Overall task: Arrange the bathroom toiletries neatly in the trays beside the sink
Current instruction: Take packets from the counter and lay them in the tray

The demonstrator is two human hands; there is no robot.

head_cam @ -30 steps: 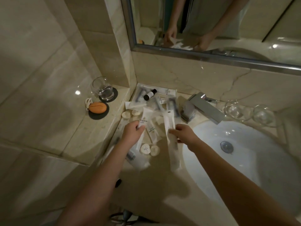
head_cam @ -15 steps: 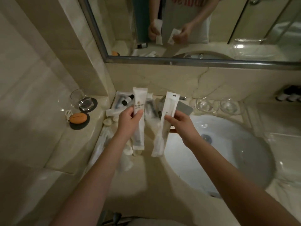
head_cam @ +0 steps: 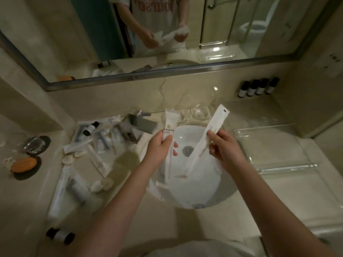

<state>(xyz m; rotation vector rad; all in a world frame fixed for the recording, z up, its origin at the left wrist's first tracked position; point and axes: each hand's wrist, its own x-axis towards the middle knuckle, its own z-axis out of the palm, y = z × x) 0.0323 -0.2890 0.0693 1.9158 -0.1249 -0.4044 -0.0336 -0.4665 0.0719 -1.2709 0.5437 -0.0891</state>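
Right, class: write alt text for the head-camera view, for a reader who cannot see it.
Over a sink, the left hand grips a white packet and the right hand pinches a long sachet. Loose toiletries lie scattered on the counter left of the sink; a clear tray sits to its right.

- Left forearm (head_cam: 118, 197), bare, reaches up from lower left; left hand (head_cam: 160, 146) shows its back, fingers and thumb curled round a white sachet (head_cam: 168, 127) held upright.
- Right forearm (head_cam: 269, 199), bare, comes in from lower right; right hand (head_cam: 225, 152) pinches a long thin packet (head_cam: 211, 132) between thumb and fingers.
- The right hand's other fingers seem loosely curled; blur hides detail.
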